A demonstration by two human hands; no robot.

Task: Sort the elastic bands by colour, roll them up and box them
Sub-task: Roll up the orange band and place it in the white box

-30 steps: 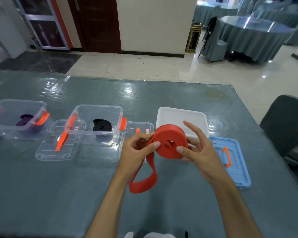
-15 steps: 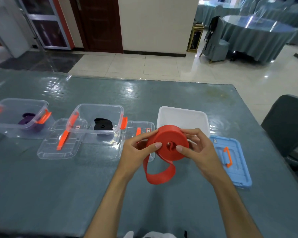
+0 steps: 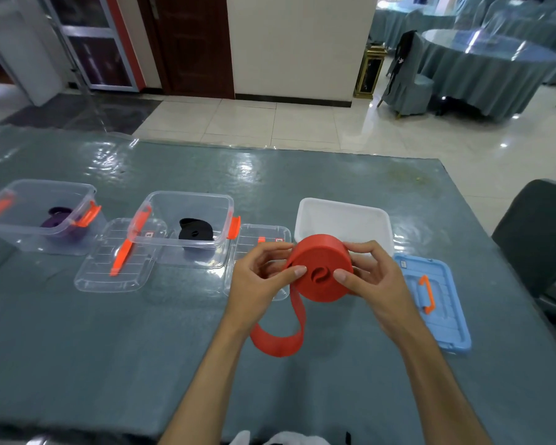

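3 bands, 3 boxes, 3 lids.

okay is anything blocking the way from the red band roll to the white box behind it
Nothing visible does. The red band roll, held in the left hand and right hand, is just in front of the open white box; its lid is off.

At the centre of the frame both hands hold a thick coil of flat red elastic band above the grey-green table; the left hand and right hand pinch it with thumbs on its face, a loose tail looping below. Behind it sits a white plastic box, a blue lid at right. At left, two clear boxes hold a black roll and a purple roll
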